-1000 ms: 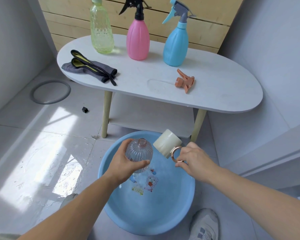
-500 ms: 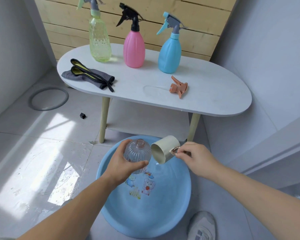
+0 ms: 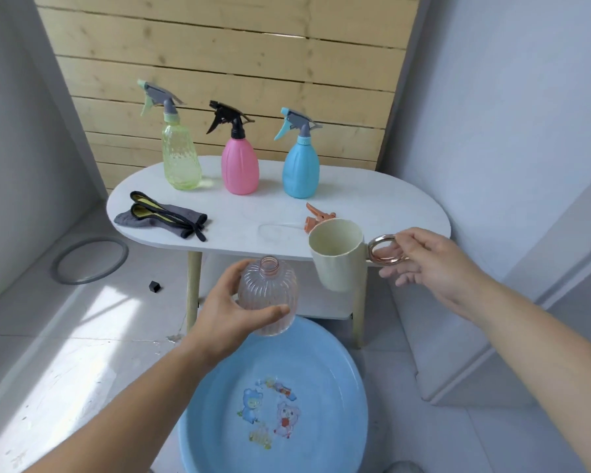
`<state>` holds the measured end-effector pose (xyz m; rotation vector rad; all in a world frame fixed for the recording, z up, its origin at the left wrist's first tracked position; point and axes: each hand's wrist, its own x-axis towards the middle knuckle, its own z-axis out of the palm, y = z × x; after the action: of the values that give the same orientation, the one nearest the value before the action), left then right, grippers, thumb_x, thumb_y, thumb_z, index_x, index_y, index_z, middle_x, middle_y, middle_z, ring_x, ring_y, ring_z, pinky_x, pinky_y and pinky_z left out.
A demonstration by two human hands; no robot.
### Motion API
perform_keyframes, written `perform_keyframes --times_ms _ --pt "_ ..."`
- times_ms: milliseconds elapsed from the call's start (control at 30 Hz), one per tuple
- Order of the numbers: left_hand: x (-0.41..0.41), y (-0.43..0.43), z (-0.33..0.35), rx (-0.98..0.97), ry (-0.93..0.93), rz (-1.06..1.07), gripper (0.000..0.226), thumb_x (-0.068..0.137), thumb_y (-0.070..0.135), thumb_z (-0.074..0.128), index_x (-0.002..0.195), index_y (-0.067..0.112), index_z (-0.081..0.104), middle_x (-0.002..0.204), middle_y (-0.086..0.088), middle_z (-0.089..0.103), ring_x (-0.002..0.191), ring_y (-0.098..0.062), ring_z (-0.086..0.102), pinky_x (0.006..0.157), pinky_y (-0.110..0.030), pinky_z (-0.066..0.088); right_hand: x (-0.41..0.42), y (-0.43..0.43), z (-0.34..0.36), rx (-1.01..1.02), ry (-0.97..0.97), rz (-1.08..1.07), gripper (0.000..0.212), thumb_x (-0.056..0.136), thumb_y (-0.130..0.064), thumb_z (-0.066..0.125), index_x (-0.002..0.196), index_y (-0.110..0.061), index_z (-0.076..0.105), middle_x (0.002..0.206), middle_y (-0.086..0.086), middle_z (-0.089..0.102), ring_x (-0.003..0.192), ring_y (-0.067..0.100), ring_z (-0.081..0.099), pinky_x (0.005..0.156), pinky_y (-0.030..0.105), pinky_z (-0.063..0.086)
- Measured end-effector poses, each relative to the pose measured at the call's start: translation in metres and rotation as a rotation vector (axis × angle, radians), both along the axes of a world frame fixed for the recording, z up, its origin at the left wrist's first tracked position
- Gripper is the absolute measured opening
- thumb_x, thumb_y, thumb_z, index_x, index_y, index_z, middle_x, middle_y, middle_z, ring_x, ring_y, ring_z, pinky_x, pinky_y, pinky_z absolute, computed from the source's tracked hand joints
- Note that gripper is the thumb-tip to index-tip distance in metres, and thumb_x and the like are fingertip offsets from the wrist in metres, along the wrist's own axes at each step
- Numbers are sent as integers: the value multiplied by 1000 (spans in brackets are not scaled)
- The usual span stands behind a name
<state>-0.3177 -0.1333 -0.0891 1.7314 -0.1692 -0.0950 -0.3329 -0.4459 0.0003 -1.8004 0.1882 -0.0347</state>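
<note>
Left grip (image 3: 226,315) holding clear ribbed bottle (image 3: 270,288) upright over blue basin (image 3: 328,377), right grip (image 3: 434,264) pinching ring handle (image 3: 376,256) of cream cup (image 3: 338,264) just beside it

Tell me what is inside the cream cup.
The cup, held by the right hand, shows only bare pale inner wall; its near wall hides the bottom.

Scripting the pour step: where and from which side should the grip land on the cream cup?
On the copper ring handle, coming in from the right. The cream cup hangs near upright with that ring sticking out sideways, and the right hand pinches it there; the body is wide and smooth.
</note>
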Motion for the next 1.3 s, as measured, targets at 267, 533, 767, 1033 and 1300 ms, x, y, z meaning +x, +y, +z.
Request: perform_keyframes --times_ms 267,533,767,1033,1300 --pt "19 -22 51 -3 1 -90 66 72 1 92 120 32 61 117 6 73 93 8 70 75 -7 53 52 -35 -2 232 -24 -277 25 107 -28 39 91 -13 53 103 15 67 81 31 64 70 32 52" --pt "52 -31 73 -11 -20 -124 72 56 24 93 121 32 64 108 10 77 98 -3 73 76 -13 56 88 -63 -22 309 127 -385 25 105 -28 40 88 -14 51 95 17 66 76 30 59 66 34 48" --pt "57 -43 70 -2 -21 -127 69 56 27 92 116 40 62 107 20 75 100 1 71 81 -13 53 104 -66 -26 224 186 -461 22 99 -26 43 98 -14 62 92 15 59 70 28 59 61 34 48" --pt "59 -44 67 17 -31 -102 69 55 30 94 115 40 62 106 22 74 103 2 68 86 -18 50 104 -55 -11 -294 8 -645 33 97 -37 39 119 -17 53 116 9 63 86 27 60 77 38 48" --pt "63 -35 70 68 -59 -97 66 55 35 95 109 47 59 104 34 69 100 11 62 79 -4 47 106 53 48 -567 -175 -76 27 94 -38 51 80 -18 63 74 -1 70 70 26 67 64 40 59"
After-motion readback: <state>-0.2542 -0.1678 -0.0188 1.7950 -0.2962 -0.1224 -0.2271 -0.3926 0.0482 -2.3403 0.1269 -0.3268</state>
